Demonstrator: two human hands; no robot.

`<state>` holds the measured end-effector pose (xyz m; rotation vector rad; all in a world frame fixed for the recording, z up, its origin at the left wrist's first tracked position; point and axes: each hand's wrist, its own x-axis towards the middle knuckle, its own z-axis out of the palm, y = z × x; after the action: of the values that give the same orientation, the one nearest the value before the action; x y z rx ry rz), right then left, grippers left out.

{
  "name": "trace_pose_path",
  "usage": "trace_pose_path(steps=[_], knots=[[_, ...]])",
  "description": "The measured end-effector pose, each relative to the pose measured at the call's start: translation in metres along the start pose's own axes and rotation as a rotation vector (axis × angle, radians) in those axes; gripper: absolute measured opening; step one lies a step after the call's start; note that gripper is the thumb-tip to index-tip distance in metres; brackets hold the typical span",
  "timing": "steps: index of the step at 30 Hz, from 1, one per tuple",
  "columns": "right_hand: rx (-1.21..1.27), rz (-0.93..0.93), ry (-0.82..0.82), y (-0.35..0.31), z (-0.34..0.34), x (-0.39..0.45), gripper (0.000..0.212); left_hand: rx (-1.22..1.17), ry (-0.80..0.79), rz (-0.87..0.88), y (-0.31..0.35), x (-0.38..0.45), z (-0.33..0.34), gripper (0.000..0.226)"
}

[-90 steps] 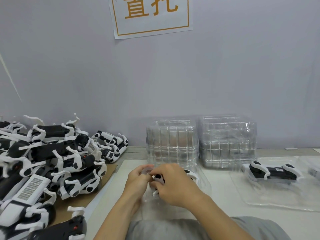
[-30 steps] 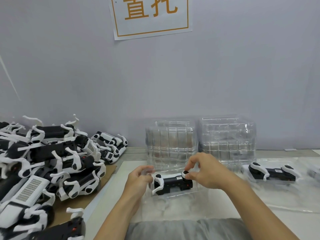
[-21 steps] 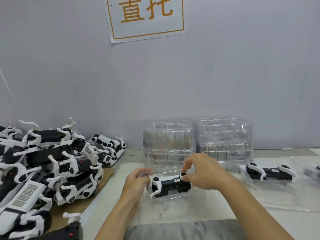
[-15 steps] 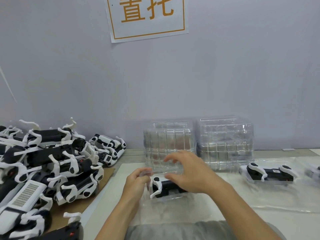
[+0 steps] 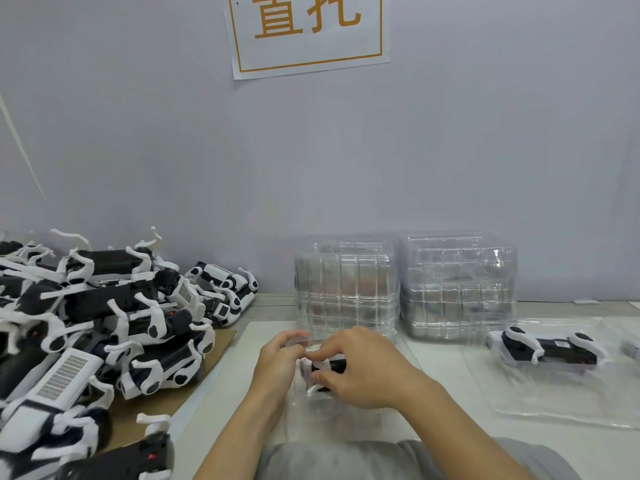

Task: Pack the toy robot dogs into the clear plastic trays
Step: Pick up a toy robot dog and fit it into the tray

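A black-and-white toy robot dog (image 5: 329, 367) lies in a clear plastic tray (image 5: 346, 414) on the table in front of me. My right hand (image 5: 360, 370) covers most of the dog, its fingers curled round the dog's left end. My left hand (image 5: 280, 358) pinches the tray's left edge beside it. A second toy dog (image 5: 550, 349) lies packed in another clear tray (image 5: 554, 403) to the right. Many loose toy dogs (image 5: 104, 317) are heaped on the left.
Two tall stacks of clear trays (image 5: 346, 289) (image 5: 457, 285) stand against the grey wall behind my hands. The dog heap rests on brown cardboard (image 5: 162, 410). A paper sign (image 5: 308, 32) hangs on the wall.
My right hand left the dog's right end and moved left over the dog to its left end. My left hand stayed at the tray's left edge.
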<state>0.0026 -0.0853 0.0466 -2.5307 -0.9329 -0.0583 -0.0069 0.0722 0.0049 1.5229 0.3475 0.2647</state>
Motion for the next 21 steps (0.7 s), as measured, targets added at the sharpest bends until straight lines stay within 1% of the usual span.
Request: trace_pose_path(steps=[6,9,11,13,15,18,21], knots=[[0.013,-0.019,-0.034,0.002,-0.003,-0.001,0.030,0.035,0.000,0.006,0.001,0.000,0.000,0.032],[0.112,0.003,-0.066,0.008,-0.009,0.000,0.038,0.043,-0.004,0.016,0.000,0.001,-0.001,0.033],[0.184,0.062,-0.035,0.016,-0.016,0.000,0.040,0.045,-0.002,0.026,0.000,0.002,-0.002,0.034],[0.134,0.136,0.003,0.030,-0.024,-0.001,0.035,0.044,-0.004,0.028,-0.001,0.003,-0.002,0.035],[0.083,0.194,0.031,0.044,-0.031,-0.004,0.023,0.040,-0.005,0.026,-0.002,0.003,-0.001,0.034],[0.163,0.218,0.076,0.054,-0.035,-0.008,0.008,0.040,-0.008,0.025,-0.002,0.004,-0.001,0.034],[0.169,0.248,0.107,0.055,-0.030,-0.006,0.015,0.046,-0.007,0.025,-0.003,0.005,-0.001,0.034]])
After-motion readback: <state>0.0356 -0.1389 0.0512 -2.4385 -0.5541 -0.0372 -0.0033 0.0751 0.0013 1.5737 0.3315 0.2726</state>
